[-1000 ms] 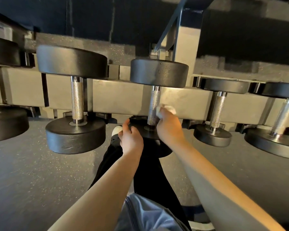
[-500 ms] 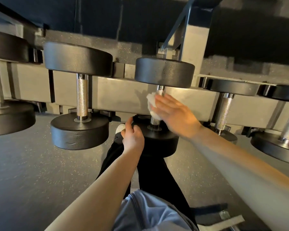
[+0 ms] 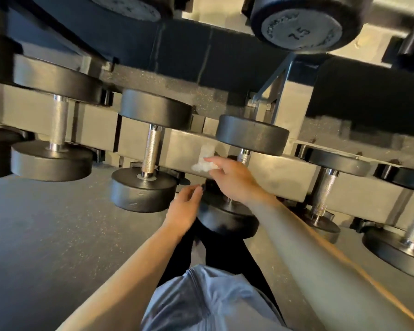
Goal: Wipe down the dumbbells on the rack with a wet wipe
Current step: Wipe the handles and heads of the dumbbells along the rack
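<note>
A row of black dumbbells with knurled steel handles lies on a grey metal rack (image 3: 187, 144). My right hand (image 3: 232, 180) pinches a crumpled white wet wipe (image 3: 204, 163) in front of the rack beam, just left of the handle of the middle dumbbell (image 3: 251, 134). My left hand (image 3: 184, 206) rests at the near black head (image 3: 227, 218) of that same dumbbell, its fingertips at the head's left edge. The handle is mostly hidden behind my right hand.
A neighbouring dumbbell (image 3: 148, 161) lies just left of the wipe and a larger one (image 3: 55, 142) further left. More dumbbells (image 3: 325, 187) lie to the right. A dumbbell marked 75 (image 3: 301, 27) sits on the upper tier. Speckled grey floor (image 3: 46, 247) lies below.
My right hand has come off the middle dumbbell's handle and moved left with the wipe. My left hand has loosened at the near head. The view has tilted up, showing the upper tier.
</note>
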